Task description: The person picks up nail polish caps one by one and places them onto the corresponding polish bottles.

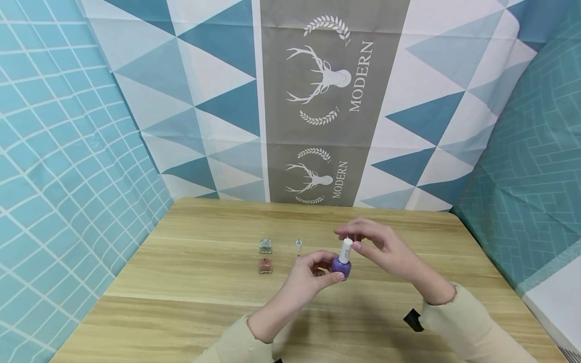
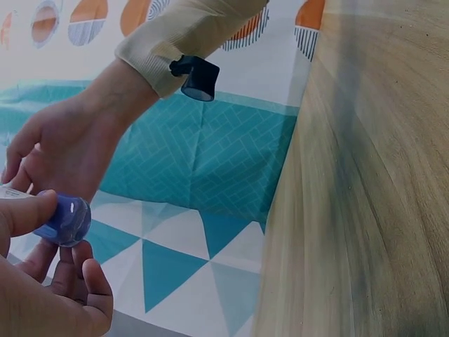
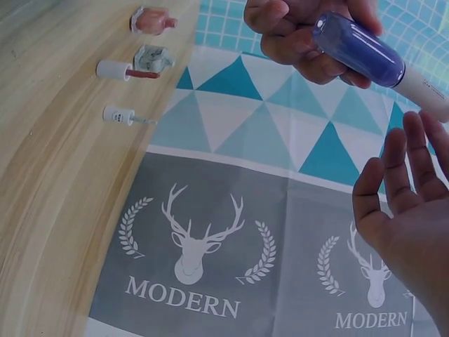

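My left hand [image 1: 305, 276] holds a purple nail polish bottle [image 1: 341, 268] by its body, between thumb and fingers, above the table. The bottle's white cap [image 1: 346, 251] is on and points up, tilted slightly. Around the cap hovers my right hand [image 1: 386, 248], its thumb on the near side and its fingers loosely bent beyond. In the right wrist view those fingers [image 3: 396, 168] lie close to the cap [image 3: 424, 93] without gripping it; whether a fingertip touches it I cannot tell.
On the wooden table [image 1: 204, 282], a pale green polish bottle [image 1: 265, 246] and a pink polish bottle [image 1: 265, 265] stand uncapped to the left. Two white brush caps stand nearby: one with a pale brush [image 3: 119, 114], one with a reddish brush [image 3: 114, 69]. Patterned cloth [image 1: 218, 101] hangs behind.
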Tool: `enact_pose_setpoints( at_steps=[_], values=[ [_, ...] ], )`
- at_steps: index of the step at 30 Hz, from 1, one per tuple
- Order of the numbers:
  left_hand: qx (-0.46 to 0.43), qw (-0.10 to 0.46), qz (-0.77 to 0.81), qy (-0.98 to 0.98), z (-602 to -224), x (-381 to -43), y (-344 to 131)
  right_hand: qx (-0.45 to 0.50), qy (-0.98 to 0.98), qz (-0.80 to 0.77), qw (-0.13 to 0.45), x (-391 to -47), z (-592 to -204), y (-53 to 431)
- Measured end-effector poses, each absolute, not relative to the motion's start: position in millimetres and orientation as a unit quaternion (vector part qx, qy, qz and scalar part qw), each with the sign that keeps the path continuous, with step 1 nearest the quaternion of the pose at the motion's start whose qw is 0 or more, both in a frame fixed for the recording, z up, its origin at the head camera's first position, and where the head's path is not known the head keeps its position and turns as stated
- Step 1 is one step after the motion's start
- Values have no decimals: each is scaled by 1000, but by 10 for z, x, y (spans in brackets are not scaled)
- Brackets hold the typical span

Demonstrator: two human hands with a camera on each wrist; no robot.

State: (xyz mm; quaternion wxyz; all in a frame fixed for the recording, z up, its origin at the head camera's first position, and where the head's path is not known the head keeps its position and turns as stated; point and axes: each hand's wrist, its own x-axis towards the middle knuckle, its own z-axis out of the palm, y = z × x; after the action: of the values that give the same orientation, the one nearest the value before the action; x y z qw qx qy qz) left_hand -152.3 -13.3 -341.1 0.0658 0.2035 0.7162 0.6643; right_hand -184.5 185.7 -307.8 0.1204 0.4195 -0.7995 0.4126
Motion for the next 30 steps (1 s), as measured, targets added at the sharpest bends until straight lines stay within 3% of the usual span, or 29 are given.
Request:
enact_pose_setpoints(
  at_steps=[18, 30],
  values=[
    [204, 61, 663, 718, -3403, -1510, -113, 424, -782, 436, 139, -1805, -3057, 1831],
    [205, 68, 662, 718, -3381, -1497, -100, 392, -790, 457, 117, -1729, -2926, 1723]
  ],
)
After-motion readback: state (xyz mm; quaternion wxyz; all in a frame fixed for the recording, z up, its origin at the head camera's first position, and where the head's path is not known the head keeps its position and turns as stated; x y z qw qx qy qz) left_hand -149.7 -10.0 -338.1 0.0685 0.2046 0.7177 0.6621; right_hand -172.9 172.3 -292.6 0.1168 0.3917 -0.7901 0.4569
